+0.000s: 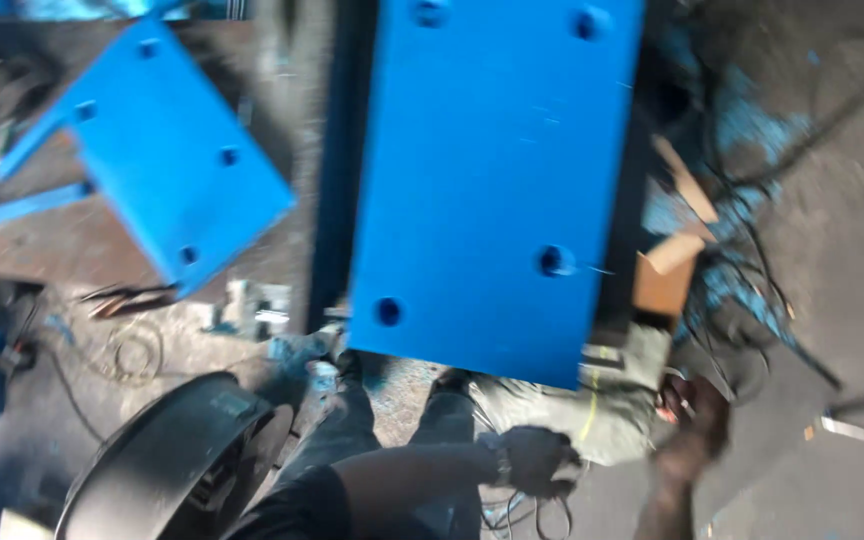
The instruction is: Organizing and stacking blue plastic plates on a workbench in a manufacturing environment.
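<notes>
- Left hand [537, 458] is gloved in black and curled around a bunch of thin dark cables [522, 505], low in the middle of the view.
- Right hand [697, 415] is a blur; can't tell if it's gripping anything.
- Just above both sits a grey bag [612, 405] on the floor [852, 250].
- Big blue plate [497, 180] with holes above that; smaller blue plate [167, 150] off left, black wheel [167, 455] bottom left.

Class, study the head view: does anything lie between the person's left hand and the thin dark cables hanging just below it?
Nothing visible does. The left hand, dark as if gloved, sits right at the top of the dark cables, apparently gripping them, though blur hides the fingers. The large blue plate lies farther off, above the hand.
</notes>
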